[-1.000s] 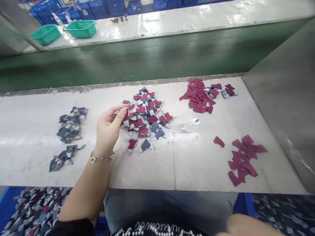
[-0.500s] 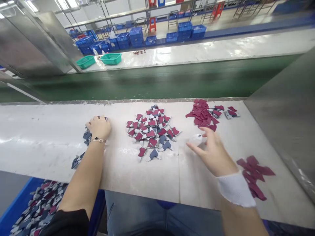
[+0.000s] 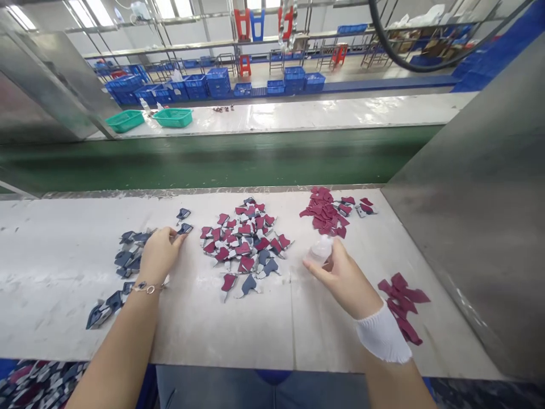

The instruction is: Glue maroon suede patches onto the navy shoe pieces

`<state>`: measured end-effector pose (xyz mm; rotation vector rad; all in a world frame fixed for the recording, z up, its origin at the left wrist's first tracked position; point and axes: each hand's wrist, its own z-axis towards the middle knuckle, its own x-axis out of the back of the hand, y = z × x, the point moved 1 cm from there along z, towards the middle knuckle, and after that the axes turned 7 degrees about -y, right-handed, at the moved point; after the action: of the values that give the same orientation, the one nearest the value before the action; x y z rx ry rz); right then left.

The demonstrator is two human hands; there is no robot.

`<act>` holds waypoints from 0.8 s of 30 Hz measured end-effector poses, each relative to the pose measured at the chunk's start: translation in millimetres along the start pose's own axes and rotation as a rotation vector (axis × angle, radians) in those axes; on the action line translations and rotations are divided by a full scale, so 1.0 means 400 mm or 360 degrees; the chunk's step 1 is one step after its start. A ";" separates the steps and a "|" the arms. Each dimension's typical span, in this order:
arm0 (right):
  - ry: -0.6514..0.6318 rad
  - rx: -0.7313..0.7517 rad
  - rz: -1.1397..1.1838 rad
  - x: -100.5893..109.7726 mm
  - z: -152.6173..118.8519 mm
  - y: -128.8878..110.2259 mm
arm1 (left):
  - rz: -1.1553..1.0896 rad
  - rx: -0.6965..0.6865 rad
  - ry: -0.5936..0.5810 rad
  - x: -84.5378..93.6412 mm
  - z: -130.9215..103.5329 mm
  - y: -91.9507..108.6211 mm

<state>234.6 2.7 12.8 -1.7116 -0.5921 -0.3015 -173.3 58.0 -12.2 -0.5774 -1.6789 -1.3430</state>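
Observation:
My left hand [image 3: 159, 255] pinches a small navy-and-grey piece [image 3: 184, 229] between thumb and fingertips, low over the white tabletop. Just beyond it lies a similar navy piece [image 3: 183, 214]. To the left of that hand is a group of navy-and-grey pieces [image 3: 124, 258], partly hidden by the wrist. My right hand [image 3: 343, 278] is closed around a small translucent white bottle [image 3: 320, 250]. Between the hands spreads a heap of maroon-topped and navy-topped grey pieces [image 3: 243, 229]. A pile of flat maroon cut-outs [image 3: 322, 211] sits beyond the bottle.
More maroon cut-outs [image 3: 402, 301] lie at the right, near a metal panel [image 3: 468, 238]. A bin of mixed pieces [image 3: 38, 383] stands below the table's left front edge. Past the green strip [image 3: 238, 159], green baskets [image 3: 174, 117] rest on a far bench.
The view has tilted up and turned right. My left hand has drawn back from over the navy pieces and now grips one at its fingertips. The bottle stays in my right hand.

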 end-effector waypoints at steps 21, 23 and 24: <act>-0.0693 0.0265 0.1303 0.035 -0.004 -0.109 | -0.1765 -0.0381 -0.1256 -0.125 -0.245 0.291; -0.0718 0.0282 0.1183 0.040 -0.021 -0.118 | -0.1548 -0.0466 -0.1200 -0.131 -0.256 0.289; -0.0672 0.0311 0.1046 0.043 -0.025 -0.122 | -0.1422 -0.0502 -0.1173 -0.133 -0.259 0.288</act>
<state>224.1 3.3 64.4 -1.6852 -0.3129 0.5770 -19.5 4.7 5.6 -0.5533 -2.5052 -2.2408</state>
